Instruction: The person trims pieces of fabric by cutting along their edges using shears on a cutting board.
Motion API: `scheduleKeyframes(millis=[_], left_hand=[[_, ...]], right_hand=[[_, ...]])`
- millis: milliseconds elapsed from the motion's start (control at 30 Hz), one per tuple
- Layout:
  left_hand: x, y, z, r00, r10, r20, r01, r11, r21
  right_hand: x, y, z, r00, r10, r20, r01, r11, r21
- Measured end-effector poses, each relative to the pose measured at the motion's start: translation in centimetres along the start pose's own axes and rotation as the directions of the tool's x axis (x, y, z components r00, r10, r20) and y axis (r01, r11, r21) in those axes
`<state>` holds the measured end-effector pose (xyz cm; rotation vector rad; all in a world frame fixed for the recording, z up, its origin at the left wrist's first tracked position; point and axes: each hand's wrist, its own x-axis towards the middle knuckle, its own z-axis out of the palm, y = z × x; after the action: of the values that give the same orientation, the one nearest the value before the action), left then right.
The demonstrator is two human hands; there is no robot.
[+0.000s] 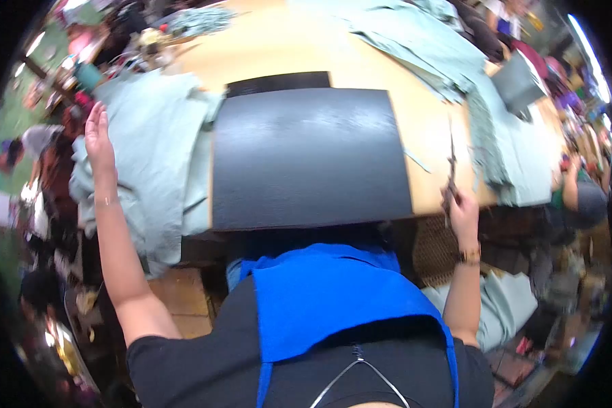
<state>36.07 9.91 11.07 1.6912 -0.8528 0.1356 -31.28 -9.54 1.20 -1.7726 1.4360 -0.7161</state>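
My right hand is closed around the handles of a pair of scissors, whose blades point away from me over the wooden table. A thin pale-green strip lies to the left of the scissors. My left hand is stretched out with its fingers extended, at the outer edge of a pile of pale-green sheets. Whether it touches the pile I cannot tell. Between my hands lies a black board, with a second dark piece showing behind it.
More pale-green sheets hang over the table's right side, near a grey bin. Another pale-green sheet lies low on my right. A cardboard box is below the table at left. Other people work around both sides.
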Motion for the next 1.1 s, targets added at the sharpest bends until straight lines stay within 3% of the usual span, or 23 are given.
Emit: scheduleKeyframes(millis=[33,67,100,167,233,300,400,433,500,533,567,600,667,700,767,833,900,967,1000,1033,1067,1100], left_hand=[[-3.7,5.8,3.3,0.981,-0.017,0.195,0.051,0.984,-0.171],[-7.3,9.4,5.6,0.908,0.108,0.404,0.078,0.905,-0.418],[-10.6,13.3,6.9,0.751,0.295,0.591,0.130,0.811,-0.570],[-16.4,21.6,8.1,0.441,0.619,0.649,0.197,0.639,-0.743],[-19.6,26.5,8.7,0.275,0.816,0.509,0.300,0.430,-0.852],[-21.1,29.8,9.3,0.257,0.899,0.356,0.371,0.248,-0.895],[-21.7,32.3,9.5,0.317,0.924,0.215,0.400,0.075,-0.913],[-21.6,32.6,9.6,0.335,0.923,0.188,0.401,0.041,-0.915],[-21.4,32.8,9.7,0.365,0.918,0.157,0.411,-0.008,-0.912],[-21.4,32.6,9.9,0.369,0.916,0.158,0.426,-0.015,-0.905],[-21.3,32.3,10.0,0.364,0.916,0.171,0.453,-0.013,-0.892],[-21.0,31.9,10.0,0.322,0.921,0.218,0.532,0.015,-0.847],[-19.8,30.8,10.9,0.219,0.946,0.238,0.582,0.069,-0.810],[-19.2,30.0,11.6,0.167,0.954,0.248,0.608,0.099,-0.788],[-19.9,26.6,14.9,0.194,0.922,0.335,0.547,0.181,-0.817],[-22.3,23.0,16.8,0.383,0.663,0.644,0.356,0.537,-0.765],[-23.0,20.3,20.7,0.288,0.543,0.789,-0.020,0.827,-0.562],[-24.5,16.5,22.7,0.301,0.480,0.824,-0.118,0.876,-0.468],[-25.5,14.9,23.1,0.308,0.453,0.836,-0.164,0.891,-0.423],[-26.2,14.0,23.4,0.319,0.400,0.859,-0.069,0.914,-0.400],[-26.5,13.5,23.4,0.310,0.361,0.879,0.039,0.919,-0.392],[-26.9,13.7,23.5,0.301,0.311,0.901,0.146,0.919,-0.366]], right_hand=[[1.3,0.3,-1.3,0.997,-0.070,-0.016,0.061,0.948,-0.311],[2.3,0.3,-2.2,0.997,-0.063,-0.051,0.036,0.909,-0.415],[3.5,0.5,-3.0,0.995,-0.059,-0.077,0.012,0.860,-0.511],[6.1,2.5,-4.8,0.993,-0.077,-0.086,0.009,0.796,-0.606],[9.9,7.1,-6.8,0.991,-0.092,-0.102,-0.018,0.650,-0.760],[11.8,9.2,-8.5,0.987,-0.096,-0.127,-0.043,0.609,-0.792],[11.5,4.5,-7.2,0.974,-0.044,-0.222,-0.147,0.623,-0.768],[12.0,4.7,-6.3,0.967,-0.203,-0.154,0.000,0.606,-0.795],[12.8,5.6,-3.7,0.948,-0.309,-0.078,0.160,0.674,-0.721],[13.1,5.5,-1.9,0.941,-0.337,-0.015,0.214,0.631,-0.746],[14.1,6.3,-0.4,0.969,-0.242,-0.045,0.151,0.730,-0.666],[13.4,5.3,1.1,0.987,-0.146,-0.066,0.059,0.715,-0.697],[11.8,3.3,4.4,0.982,-0.110,-0.154,-0.048,0.643,-0.765],[10.7,2.1,5.2,0.984,-0.169,-0.060,0.069,0.666,-0.743],[8.4,0.6,6.2,0.956,-0.214,0.200,0.292,0.639,-0.712],[4.3,1.0,6.7,0.870,-0.431,0.238,0.489,0.702,-0.518],[0.2,3.4,6.4,0.771,-0.623,0.131,0.621,0.692,-0.368],[-4.8,3.6,3.1,0.777,-0.617,0.127,0.628,0.745,-0.225],[-6.9,4.8,1.4,0.784,-0.589,0.198,0.620,0.720,-0.312],[-9.0,6.3,-0.2,0.790,-0.550,0.270,0.612,0.689,-0.389],[-10.6,8.8,-1.8,0.834,-0.497,0.241,0.548,0.694,-0.466],[-11.9,11.1,-4.2,0.907,-0.319,0.276,0.421,0.702,-0.574]])
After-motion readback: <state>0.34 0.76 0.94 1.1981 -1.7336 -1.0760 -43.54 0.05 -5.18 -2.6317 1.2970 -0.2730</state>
